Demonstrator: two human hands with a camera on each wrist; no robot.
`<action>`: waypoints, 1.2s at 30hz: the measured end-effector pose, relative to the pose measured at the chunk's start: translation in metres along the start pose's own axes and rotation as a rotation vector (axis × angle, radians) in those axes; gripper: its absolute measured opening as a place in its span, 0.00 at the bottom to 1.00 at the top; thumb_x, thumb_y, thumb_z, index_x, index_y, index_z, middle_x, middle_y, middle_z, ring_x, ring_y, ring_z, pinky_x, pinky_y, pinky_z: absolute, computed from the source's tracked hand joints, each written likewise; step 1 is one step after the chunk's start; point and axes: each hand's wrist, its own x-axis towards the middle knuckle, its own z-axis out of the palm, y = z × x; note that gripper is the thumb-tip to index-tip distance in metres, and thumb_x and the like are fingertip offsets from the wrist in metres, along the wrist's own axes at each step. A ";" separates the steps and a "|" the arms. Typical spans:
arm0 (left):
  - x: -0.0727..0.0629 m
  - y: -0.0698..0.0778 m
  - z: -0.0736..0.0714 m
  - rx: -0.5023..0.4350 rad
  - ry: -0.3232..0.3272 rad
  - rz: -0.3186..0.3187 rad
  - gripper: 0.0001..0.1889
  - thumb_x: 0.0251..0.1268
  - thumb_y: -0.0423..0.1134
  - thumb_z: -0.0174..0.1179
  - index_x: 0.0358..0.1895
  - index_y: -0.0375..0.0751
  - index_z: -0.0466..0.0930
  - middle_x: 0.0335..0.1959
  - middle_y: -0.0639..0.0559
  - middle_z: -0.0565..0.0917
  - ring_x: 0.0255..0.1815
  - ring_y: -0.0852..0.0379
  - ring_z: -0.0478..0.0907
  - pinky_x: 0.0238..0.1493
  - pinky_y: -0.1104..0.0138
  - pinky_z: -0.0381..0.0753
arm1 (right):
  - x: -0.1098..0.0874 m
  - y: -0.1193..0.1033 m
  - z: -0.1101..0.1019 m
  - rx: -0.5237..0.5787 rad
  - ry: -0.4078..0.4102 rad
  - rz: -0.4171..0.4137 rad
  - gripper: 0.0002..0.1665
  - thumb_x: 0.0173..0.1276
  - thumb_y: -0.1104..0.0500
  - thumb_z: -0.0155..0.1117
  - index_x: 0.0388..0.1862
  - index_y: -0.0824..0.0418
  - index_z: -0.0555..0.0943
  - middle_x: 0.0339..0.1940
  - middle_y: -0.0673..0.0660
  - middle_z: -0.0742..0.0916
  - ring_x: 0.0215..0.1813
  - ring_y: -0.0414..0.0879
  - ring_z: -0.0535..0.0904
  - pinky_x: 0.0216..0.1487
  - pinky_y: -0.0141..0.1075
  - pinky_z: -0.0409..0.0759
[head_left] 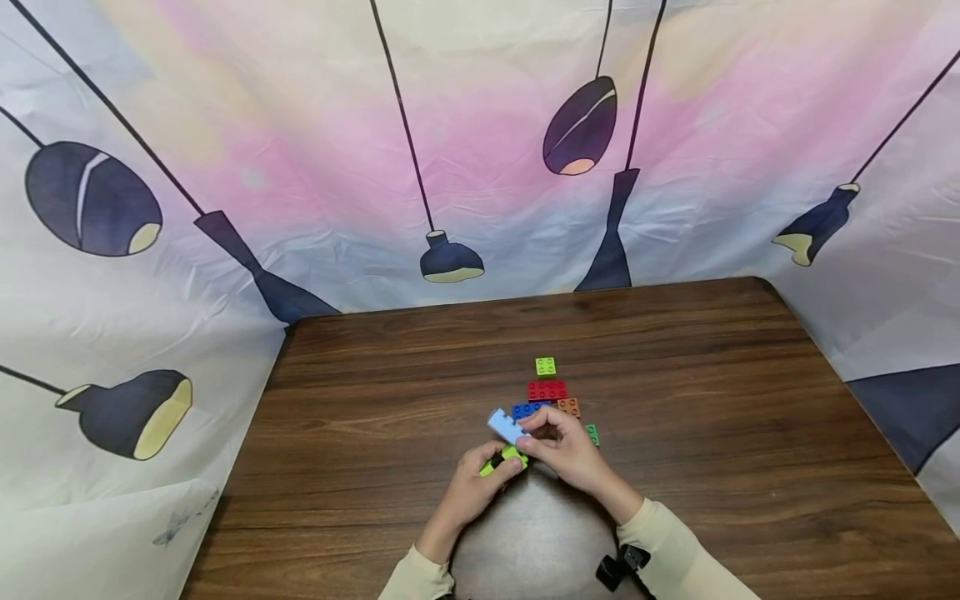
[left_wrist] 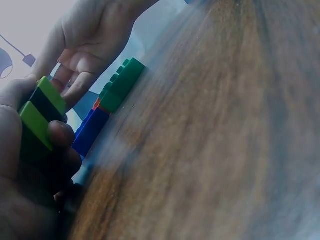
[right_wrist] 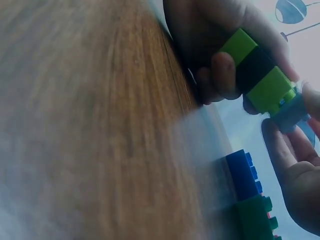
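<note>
Lime-green and black toy bricks (right_wrist: 260,75), stacked together, are gripped between the thumb and fingers of my left hand (head_left: 468,492). A light-blue brick (head_left: 505,426) is pinched by the thumb and fingertips of my right hand (head_left: 576,457), tilted just above the stack. In the right wrist view the light-blue brick (right_wrist: 290,114) meets the end of the stack; whether they are pressed together I cannot tell. The left wrist view shows the stack (left_wrist: 44,107) close up, with the light-blue brick hidden there.
Beyond my hands on the wooden table (head_left: 375,400) lie a lime brick (head_left: 545,367), a red brick (head_left: 547,390), a blue brick (head_left: 525,410), an orange brick (head_left: 569,407) and a partly covered green brick (head_left: 592,434). A lamp-patterned cloth (head_left: 495,167) hangs behind the table.
</note>
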 end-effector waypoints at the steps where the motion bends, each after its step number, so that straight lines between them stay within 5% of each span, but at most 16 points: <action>1: 0.000 0.000 0.000 0.002 -0.001 0.004 0.09 0.78 0.36 0.62 0.39 0.32 0.83 0.25 0.57 0.77 0.25 0.67 0.73 0.29 0.74 0.73 | 0.000 0.000 0.000 0.003 -0.002 0.003 0.06 0.73 0.71 0.68 0.44 0.71 0.79 0.56 0.73 0.84 0.50 0.42 0.84 0.47 0.33 0.86; 10: -0.001 0.000 0.004 -0.002 0.034 0.012 0.11 0.79 0.36 0.61 0.36 0.34 0.80 0.23 0.57 0.76 0.24 0.67 0.72 0.29 0.74 0.72 | -0.001 0.002 0.004 -0.022 0.044 0.010 0.06 0.73 0.69 0.69 0.39 0.68 0.79 0.55 0.71 0.85 0.54 0.39 0.84 0.48 0.34 0.86; 18: 0.000 -0.001 0.004 -0.001 0.061 0.024 0.10 0.78 0.35 0.61 0.35 0.35 0.80 0.23 0.57 0.76 0.24 0.67 0.72 0.28 0.73 0.72 | 0.000 0.005 0.006 -0.025 0.091 -0.022 0.06 0.71 0.69 0.71 0.37 0.66 0.81 0.52 0.63 0.87 0.59 0.51 0.84 0.52 0.36 0.85; 26: -0.002 -0.001 0.005 -0.044 0.091 0.014 0.09 0.79 0.34 0.60 0.38 0.33 0.80 0.25 0.57 0.76 0.26 0.64 0.73 0.31 0.72 0.75 | 0.001 0.004 0.006 -0.002 0.069 -0.041 0.03 0.75 0.70 0.65 0.41 0.71 0.84 0.55 0.73 0.87 0.58 0.37 0.84 0.56 0.32 0.83; 36: -0.001 -0.001 0.005 -0.038 0.091 -0.001 0.09 0.80 0.36 0.59 0.38 0.34 0.80 0.25 0.55 0.76 0.26 0.62 0.73 0.31 0.71 0.75 | 0.002 0.007 0.003 -0.008 0.034 -0.080 0.04 0.74 0.73 0.65 0.44 0.76 0.84 0.55 0.76 0.86 0.58 0.38 0.85 0.54 0.32 0.84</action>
